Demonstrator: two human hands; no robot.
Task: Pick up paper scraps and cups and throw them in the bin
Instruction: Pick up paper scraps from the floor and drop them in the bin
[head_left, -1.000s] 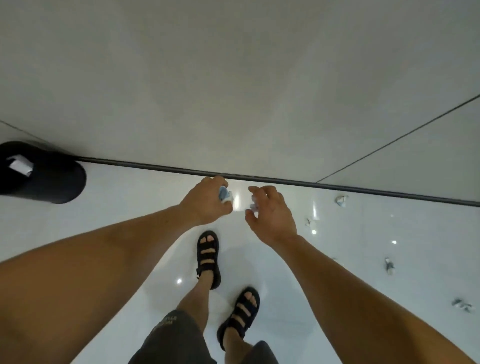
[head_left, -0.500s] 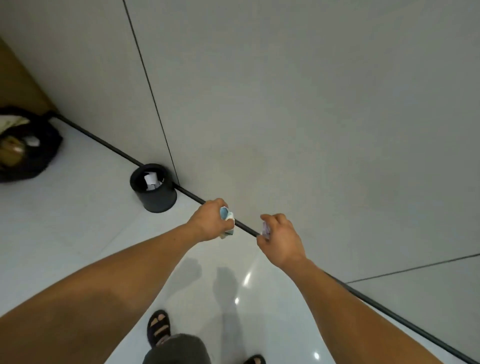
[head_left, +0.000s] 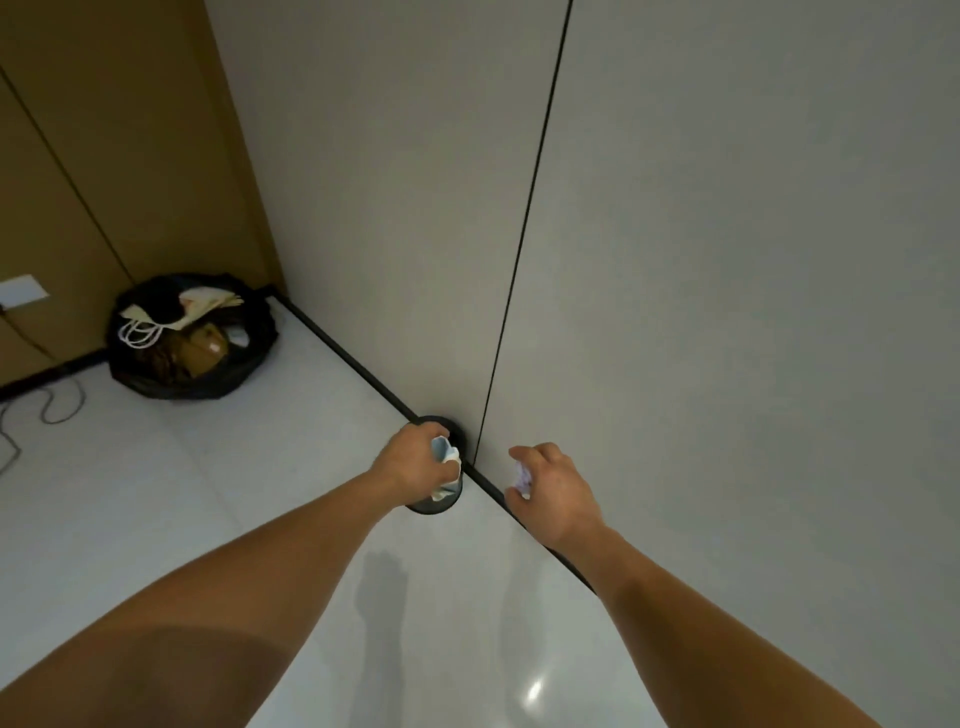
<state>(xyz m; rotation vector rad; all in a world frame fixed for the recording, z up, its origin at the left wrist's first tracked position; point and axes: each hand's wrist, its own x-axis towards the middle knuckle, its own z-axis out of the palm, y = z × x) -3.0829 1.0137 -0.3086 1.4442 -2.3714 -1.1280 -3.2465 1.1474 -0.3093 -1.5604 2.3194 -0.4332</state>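
Observation:
The small black bin (head_left: 451, 429) stands on the white floor against the grey wall, mostly hidden under my left hand (head_left: 415, 465). That hand hovers right over the bin and grips a crumpled blue-and-white paper cup (head_left: 444, 449). My right hand (head_left: 556, 491) is a short way to the right of the bin, in front of the wall, fingers curled round a small crumpled paper scrap (head_left: 521, 478).
A black rubbish bag (head_left: 156, 374) full of paper bags and other waste sits in the far left corner by the brown wall. A thin cable (head_left: 47, 410) loops over the floor beside it. A black skirting strip (head_left: 343, 356) runs along the wall's foot.
The view has swung left and closer to the wall. The bin, off to the left before, now lies directly under my left hand. Both hands still hold their litter.

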